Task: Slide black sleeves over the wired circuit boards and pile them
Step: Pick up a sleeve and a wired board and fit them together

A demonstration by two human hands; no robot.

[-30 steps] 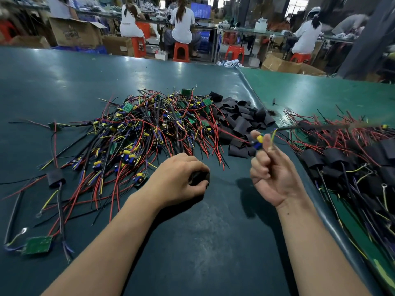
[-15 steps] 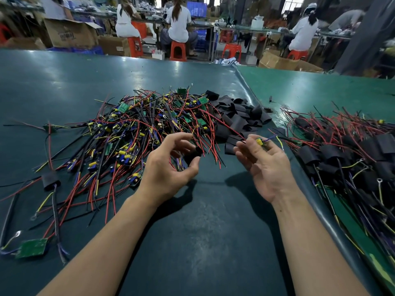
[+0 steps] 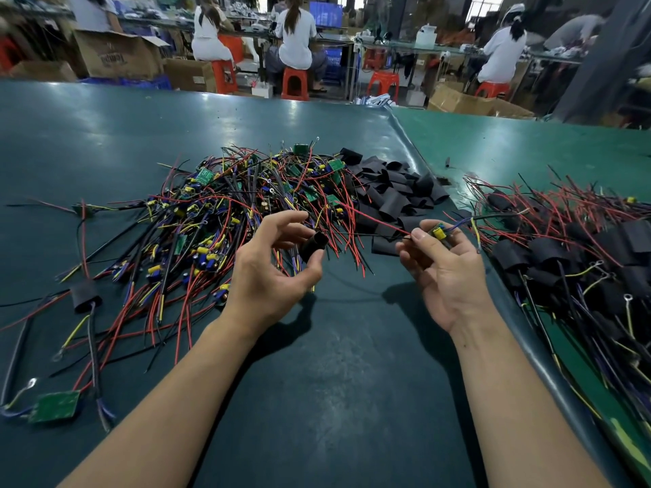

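Fingers of left hand (image 3: 271, 272) curl round a black sleeve (image 3: 314, 245), thumb under it, held above dark mat (image 3: 334, 399). Right hand (image 3: 447, 272) pinches a wired circuit board (image 3: 439, 232) w/ yellow part, thumb on top; its wires trail right. Far left: heap of bare wired boards (image 3: 225, 213). Behind hands: loose sleeves (image 3: 394, 195). Right: sleeved pile (image 3: 577, 255) on green mat.
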